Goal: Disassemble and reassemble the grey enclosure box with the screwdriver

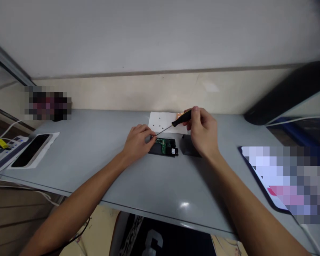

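Note:
A small black device lies opened on the grey table [101, 167], with its green circuit board [164, 145] showing. My left hand [137, 142] rests at the device's left end, its fingers curled against it and holding it steady. My right hand [202, 129] is closed round the black handle of a thin screwdriver [176, 123]. The screwdriver's metal shaft slants down to the left, and its tip meets the left end of the board beside my left fingers. A black cover piece [188, 146] lies just right of the board, partly hidden by my right hand.
Behind the device lies a white sheet of paper [160, 121] with several small dark screws on it. A black slab in a white tray [32, 149] and a power strip [8, 145] sit at the left. A tablet [266, 185] lies at the right edge.

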A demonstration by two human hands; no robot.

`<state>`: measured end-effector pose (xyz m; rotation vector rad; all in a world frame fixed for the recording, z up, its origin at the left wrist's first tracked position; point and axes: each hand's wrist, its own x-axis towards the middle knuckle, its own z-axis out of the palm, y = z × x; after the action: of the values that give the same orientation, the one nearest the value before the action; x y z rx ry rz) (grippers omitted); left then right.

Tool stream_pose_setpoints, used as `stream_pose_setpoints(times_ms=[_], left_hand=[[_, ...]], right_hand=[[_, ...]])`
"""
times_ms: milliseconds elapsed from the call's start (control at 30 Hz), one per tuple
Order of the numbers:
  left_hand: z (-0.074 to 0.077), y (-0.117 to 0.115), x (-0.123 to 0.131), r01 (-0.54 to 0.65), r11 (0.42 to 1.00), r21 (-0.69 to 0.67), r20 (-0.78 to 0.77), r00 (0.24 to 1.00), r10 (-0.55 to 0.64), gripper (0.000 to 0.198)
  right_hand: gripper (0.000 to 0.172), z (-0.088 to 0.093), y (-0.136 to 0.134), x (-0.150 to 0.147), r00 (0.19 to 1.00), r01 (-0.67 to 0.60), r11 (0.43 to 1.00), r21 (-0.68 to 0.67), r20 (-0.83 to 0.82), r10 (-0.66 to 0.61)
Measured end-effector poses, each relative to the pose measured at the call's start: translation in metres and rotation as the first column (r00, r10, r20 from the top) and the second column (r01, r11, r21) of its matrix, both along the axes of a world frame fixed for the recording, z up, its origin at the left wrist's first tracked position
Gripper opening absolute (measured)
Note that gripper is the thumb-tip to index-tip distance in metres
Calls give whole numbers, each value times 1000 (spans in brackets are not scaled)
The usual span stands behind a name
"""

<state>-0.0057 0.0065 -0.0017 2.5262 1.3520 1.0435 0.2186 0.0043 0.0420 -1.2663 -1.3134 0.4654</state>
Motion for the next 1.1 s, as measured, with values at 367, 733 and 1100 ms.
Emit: stream_pose_setpoints(times_ms=[367, 733, 1100], left_hand=[[-10, 9, 0, 157, 981, -110, 254, 959, -125, 11], [-14, 11, 0, 158, 980, -121, 277, 953, -119, 8], [-8, 8, -3, 58, 976, -210, 214, 977, -12, 21]], right_hand=[[47, 1, 3, 2, 974, -122, 992, 12, -191, 122], [38, 3, 1, -3, 894, -275, 961, -7, -370, 253], [36, 4, -2, -8, 934, -208, 978, 30, -292, 207]])
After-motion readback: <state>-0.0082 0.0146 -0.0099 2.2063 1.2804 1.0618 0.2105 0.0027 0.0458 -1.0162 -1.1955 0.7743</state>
